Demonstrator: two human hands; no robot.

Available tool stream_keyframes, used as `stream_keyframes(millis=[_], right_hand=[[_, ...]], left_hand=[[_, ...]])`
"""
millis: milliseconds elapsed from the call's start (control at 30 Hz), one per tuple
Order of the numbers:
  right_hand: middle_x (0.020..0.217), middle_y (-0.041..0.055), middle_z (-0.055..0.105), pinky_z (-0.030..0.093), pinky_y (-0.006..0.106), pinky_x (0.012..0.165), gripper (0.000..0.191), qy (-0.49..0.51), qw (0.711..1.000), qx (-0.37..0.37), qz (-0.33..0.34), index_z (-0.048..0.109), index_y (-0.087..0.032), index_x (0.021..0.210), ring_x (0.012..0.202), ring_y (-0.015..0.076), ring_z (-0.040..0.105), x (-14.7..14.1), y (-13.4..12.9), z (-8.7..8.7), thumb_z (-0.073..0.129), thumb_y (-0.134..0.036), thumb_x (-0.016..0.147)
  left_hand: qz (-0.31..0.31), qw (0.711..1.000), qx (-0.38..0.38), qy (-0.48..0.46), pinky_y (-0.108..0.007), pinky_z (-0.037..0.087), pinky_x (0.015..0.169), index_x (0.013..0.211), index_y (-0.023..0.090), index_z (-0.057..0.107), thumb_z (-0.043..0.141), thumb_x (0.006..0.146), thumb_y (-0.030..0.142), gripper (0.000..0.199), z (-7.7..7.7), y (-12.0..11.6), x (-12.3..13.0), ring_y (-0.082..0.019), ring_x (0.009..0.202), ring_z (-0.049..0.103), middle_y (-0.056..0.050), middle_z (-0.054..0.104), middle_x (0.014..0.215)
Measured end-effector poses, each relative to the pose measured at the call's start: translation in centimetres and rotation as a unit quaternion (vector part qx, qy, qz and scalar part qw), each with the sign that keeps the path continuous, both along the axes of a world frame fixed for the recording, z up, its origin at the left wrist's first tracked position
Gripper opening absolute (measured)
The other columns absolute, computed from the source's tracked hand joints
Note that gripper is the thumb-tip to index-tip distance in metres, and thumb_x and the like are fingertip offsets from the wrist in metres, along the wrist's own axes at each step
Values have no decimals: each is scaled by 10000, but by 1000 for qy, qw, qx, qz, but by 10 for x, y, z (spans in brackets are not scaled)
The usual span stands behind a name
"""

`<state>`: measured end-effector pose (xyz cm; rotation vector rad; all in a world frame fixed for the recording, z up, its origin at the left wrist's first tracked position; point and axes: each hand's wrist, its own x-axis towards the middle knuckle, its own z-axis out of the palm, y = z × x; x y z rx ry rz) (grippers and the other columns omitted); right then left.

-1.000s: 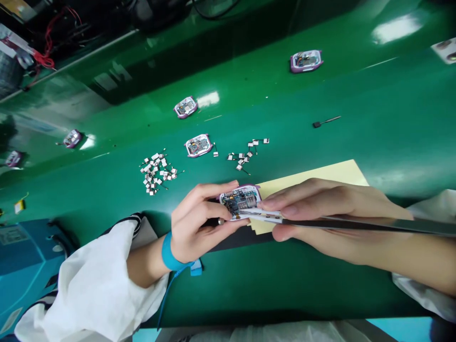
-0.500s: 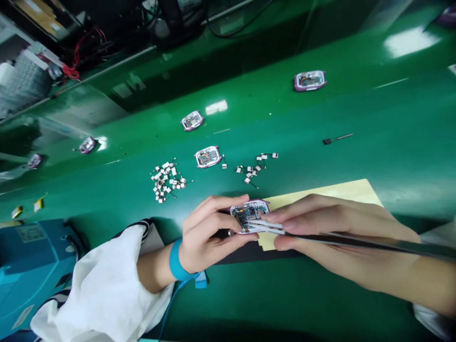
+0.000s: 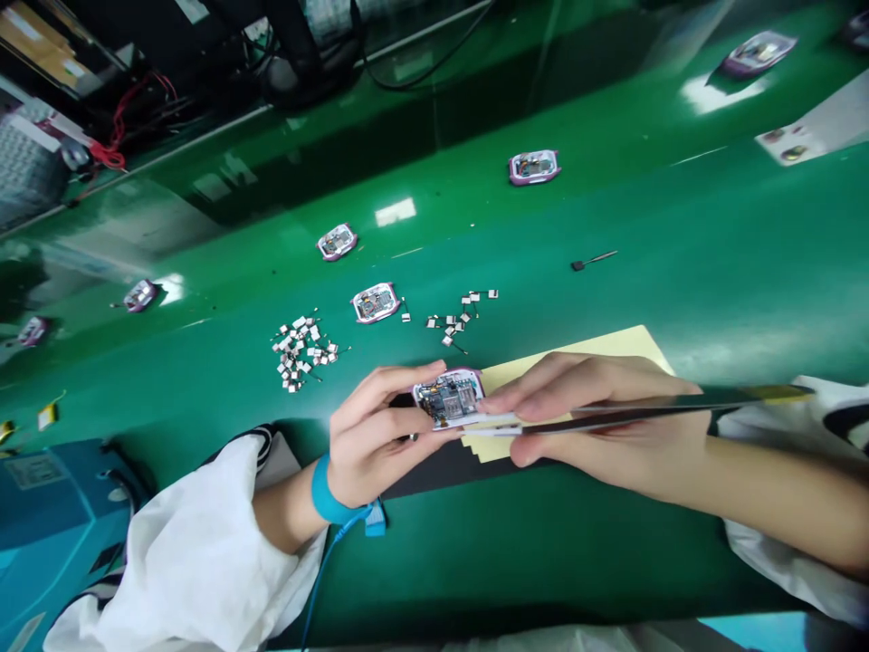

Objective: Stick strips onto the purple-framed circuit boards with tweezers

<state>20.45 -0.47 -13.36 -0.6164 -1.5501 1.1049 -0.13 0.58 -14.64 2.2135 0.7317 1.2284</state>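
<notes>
Between the fingers and thumb of my left hand (image 3: 380, 435) is a purple-and-white watch case (image 3: 448, 398), its circuit board facing up. A blue wrist strap (image 3: 329, 493) with a cord circles my left wrist. My right hand (image 3: 597, 412) grips a pair of tweezers (image 3: 611, 417), whose pale tips lie at the lower right edge of the case. Whether the tips pinch anything is too small to tell. Fingertips of the right hand reach the case's right side. Under both hands lies yellow paper (image 3: 631, 349) on a black mat (image 3: 421, 475).
Beyond my hands lie another open watch case (image 3: 376, 303), a pile of small wired parts (image 3: 295, 349) and a looser group of them (image 3: 454, 326). A small dark brush-like tool (image 3: 594, 261) rests to the right. More cases (image 3: 534, 167) stand farther back. A blue machine (image 3: 54, 507) occupies the left.
The view has shifted, so the bench things sit farther left. The tweezers' tips have moved from over the circuit board to the case's lower edge, and the case is tilted slightly differently.
</notes>
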Motion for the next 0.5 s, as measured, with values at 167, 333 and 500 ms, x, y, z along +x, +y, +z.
stream_keyframes(millis=[167, 333, 500], right_hand=[[869, 71, 660, 579, 248, 695, 197, -8, 1000, 1, -8, 603, -129, 830, 825, 182, 642, -2, 0, -2, 725, -27, 713], [862, 55, 659, 572, 228, 722, 193, -16, 1000, -21, -6, 613, -120, 807, 816, 172, 646, -5, 0, -3, 725, -4, 701], [858, 57, 658, 570, 273, 722, 209, -15, 999, 0, -35, 623, -115, 816, 801, 184, 643, -8, 1, -3, 713, 30, 696]], left_hand=[[-3, 1000, -5, 2, -314, 548, 712, 752, 96, 553, 711, 695, 79, 169, -1, -1, -1, -217, 939, 587, -135, 564, 1087], [-9, 1000, -16, 2, -323, 550, 761, 752, 90, 563, 696, 704, 62, 144, -1, -3, -1, -212, 948, 583, -136, 554, 1087], [-18, 1000, -25, 3, -313, 558, 790, 774, 104, 575, 673, 733, 82, 109, 1, -2, 0, -203, 971, 584, -119, 547, 1096]])
